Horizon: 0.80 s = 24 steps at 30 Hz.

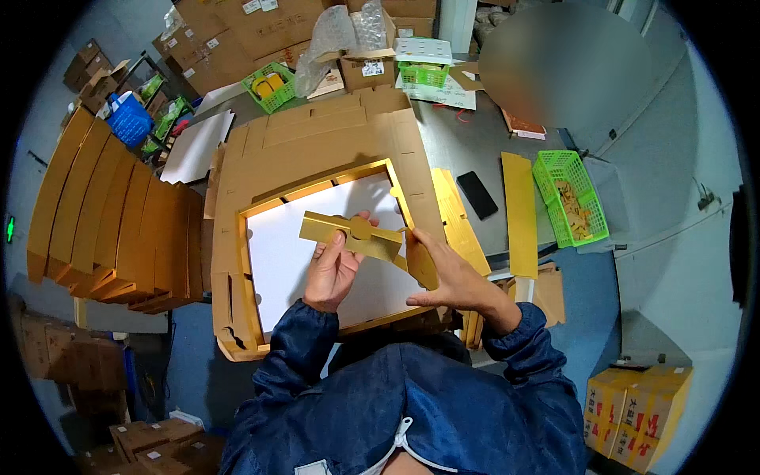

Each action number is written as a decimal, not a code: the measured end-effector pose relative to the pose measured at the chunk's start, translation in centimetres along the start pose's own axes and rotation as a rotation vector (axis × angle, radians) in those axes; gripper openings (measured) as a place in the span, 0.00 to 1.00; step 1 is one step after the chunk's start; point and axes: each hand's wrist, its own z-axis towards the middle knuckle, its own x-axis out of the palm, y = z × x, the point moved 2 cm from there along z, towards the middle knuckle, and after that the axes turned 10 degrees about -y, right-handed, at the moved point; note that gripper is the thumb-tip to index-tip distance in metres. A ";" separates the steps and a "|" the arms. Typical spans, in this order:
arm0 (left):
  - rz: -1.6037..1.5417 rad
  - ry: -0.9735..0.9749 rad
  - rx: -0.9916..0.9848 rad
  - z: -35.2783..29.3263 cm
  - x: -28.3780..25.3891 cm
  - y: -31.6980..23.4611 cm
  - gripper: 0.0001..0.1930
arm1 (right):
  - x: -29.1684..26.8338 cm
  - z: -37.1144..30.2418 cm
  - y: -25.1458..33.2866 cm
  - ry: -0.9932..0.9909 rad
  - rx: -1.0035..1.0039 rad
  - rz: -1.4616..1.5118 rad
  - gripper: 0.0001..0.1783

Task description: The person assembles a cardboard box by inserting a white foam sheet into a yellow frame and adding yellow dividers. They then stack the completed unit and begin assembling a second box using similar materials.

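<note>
My left hand [332, 273] is closed on a folded gold cardboard strip [321, 228], thumb on its near face and fingertips behind. The strip has a round tab near its middle. At the strip's right end, my right hand [459, 277] is curled around a gold cardboard part, which its fingers partly hide. Below both hands lies a shallow gold-walled tray [317, 189] with a white bottom, slightly turned. It rests on a flattened brown cardboard sheet [317, 142].
Right of the tray lie gold cardboard panels [455, 226], a dark phone [476, 195], a long gold strip [519, 214] and a green basket [548, 166] of small tan pieces. Tall gold boxes [111, 210] stand at the left. Taped yellow cartons [633, 412] sit at lower right.
</note>
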 end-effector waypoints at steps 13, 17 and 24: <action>0.032 -0.047 -0.006 -0.3 -2.5 -0.6 0.11 | 3.0 -1.7 -2.5 -0.176 -0.035 -0.147 0.27; 0.112 -0.104 0.015 -0.3 -3.1 -0.1 0.16 | 3.1 -1.8 -2.6 -0.077 0.125 -0.044 0.26; 0.362 0.112 -0.182 -3.4 -0.4 6.0 0.22 | 3.7 -0.6 -1.3 0.073 0.145 0.226 0.34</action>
